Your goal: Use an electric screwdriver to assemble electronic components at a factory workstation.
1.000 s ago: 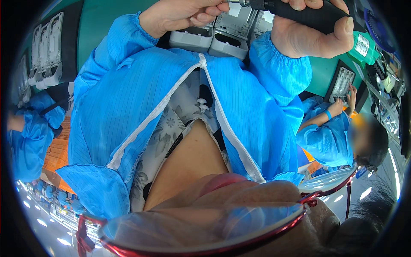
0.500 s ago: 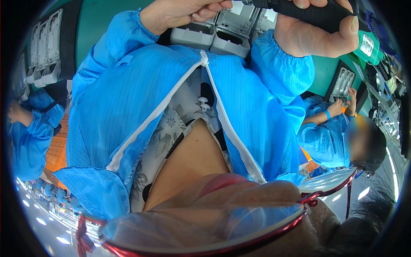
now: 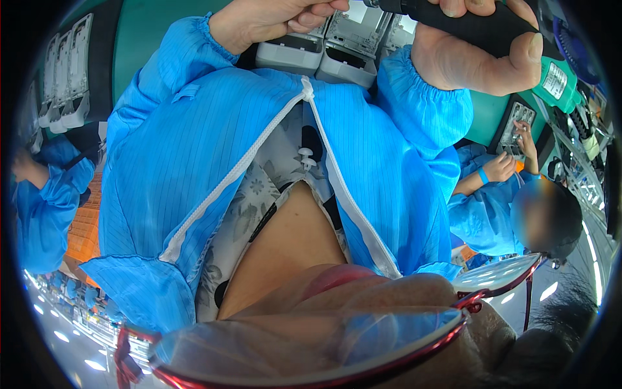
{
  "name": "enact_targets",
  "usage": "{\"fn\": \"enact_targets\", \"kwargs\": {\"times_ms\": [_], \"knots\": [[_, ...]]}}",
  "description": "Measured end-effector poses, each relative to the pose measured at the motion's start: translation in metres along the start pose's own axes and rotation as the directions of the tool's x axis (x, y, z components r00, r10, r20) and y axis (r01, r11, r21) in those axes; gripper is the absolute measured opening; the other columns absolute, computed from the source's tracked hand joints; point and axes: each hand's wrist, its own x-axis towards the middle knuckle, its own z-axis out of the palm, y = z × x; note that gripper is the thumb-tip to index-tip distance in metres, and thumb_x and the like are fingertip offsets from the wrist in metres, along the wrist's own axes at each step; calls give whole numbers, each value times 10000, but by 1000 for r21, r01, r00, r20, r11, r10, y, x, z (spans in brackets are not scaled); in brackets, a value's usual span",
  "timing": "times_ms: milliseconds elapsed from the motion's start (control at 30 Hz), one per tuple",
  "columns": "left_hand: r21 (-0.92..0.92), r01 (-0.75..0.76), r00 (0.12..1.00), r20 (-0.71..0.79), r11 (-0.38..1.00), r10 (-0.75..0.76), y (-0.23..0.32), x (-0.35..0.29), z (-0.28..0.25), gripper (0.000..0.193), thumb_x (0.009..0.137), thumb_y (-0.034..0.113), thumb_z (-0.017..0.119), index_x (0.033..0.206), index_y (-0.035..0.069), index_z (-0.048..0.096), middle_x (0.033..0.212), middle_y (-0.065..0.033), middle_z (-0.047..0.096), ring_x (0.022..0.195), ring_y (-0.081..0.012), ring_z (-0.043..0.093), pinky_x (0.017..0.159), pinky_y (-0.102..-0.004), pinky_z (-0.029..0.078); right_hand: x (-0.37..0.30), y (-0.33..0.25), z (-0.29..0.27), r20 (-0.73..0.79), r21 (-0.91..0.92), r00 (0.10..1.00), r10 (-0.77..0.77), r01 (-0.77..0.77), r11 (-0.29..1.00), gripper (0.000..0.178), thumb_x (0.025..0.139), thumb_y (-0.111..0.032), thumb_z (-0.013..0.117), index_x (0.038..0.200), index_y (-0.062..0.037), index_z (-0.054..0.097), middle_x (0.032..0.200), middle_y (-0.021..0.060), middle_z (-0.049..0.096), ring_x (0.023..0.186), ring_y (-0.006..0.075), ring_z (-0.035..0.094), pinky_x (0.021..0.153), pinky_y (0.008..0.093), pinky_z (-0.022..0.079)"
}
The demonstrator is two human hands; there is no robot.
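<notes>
Black and long, an electric screwdriver lies across the palm of my right hand, whose fingers and thumb wrap round it. Its metal nose points left, toward my left hand. The fingers of that hand are closed together close to the nose; what they pinch, if anything, is cut off by the top edge. Below and between the hands sit white plastic housings, with box-shaped ends toward me and moulded panels behind them.
A green work surface carries more white housings on a dark mat at left. Right of my hand stands a green bottle. A co-worker at right handles a white panel; another blue sleeve shows at left.
My hands and the screwdriver keep nearly the same place, with a slight shift of my right hand. The co-worker at right has raised one hand onto the white panel.
</notes>
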Motion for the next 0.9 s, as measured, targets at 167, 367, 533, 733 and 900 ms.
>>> {"fn": "enact_targets", "kwargs": {"times_ms": [167, 367, 533, 733, 900], "knots": [[-21, 12, 1000, -25, 1000, -13, 1, 1, -3, 362, 1110, 300, 504, 1038, -18, 661, 731, 0, 551, 557, -87, 436, 466, -229, 321, 3, 5, -3, 56, 2, 998, 4, -4, 1000, 413, 1044, -435, 509, 1257, -88, 579, 861, 100, 629, 681, 209, 572, 662, 404, 495], [-20, 0, 996, -84, 1000, -2, 0, -1, -4, 372, 1117, 312, 484, 1008, -4, 646, 717, 1, 522, 544, -90, 417, 449, -237, 310, -1, 14, 3, 64, 63, 997, -33, 29, 998, 398, 1046, -411, 521, 1264, -80, 564, 886, 111, 647, 680, 222, 582, 678, 420, 495], [26, 17, 994, -105, 1000, -14, 0, -6, -5, 387, 1119, 313, 471, 971, -3, 638, 693, -5, 509, 525, -93, 402, 434, -241, 294, -7, 14, 3, 161, 64, 986, -42, 32, 997, 376, 1045, -389, 539, 1262, -83, 549, 923, 118, 650, 705, 234, 588, 702, 433, 488], [52, 28, 992, -122, 998, -22, -3, -12, -9, 397, 1118, 321, 472, 958, -2, 638, 691, -6, 509, 525, -92, 399, 439, -236, 292, -20, 1, 19, 131, 58, 991, 34, -42, 997, 379, 1039, -385, 569, 1270, -89, 521, 939, 120, 625, 748, 246, 587, 734, 448, 476], [69, -22, 997, -70, 997, 27, -7, -18, 0, 390, 1122, 326, 464, 986, 2, 632, 718, 6, 508, 570, -93, 421, 476, -228, 315, -29, 6, 17, 138, 4, 985, -107, 107, 994, 383, 1030, -390, 585, 1256, -87, 523, 907, 111, 607, 736, 243, 579, 736, 450, 474]]}}
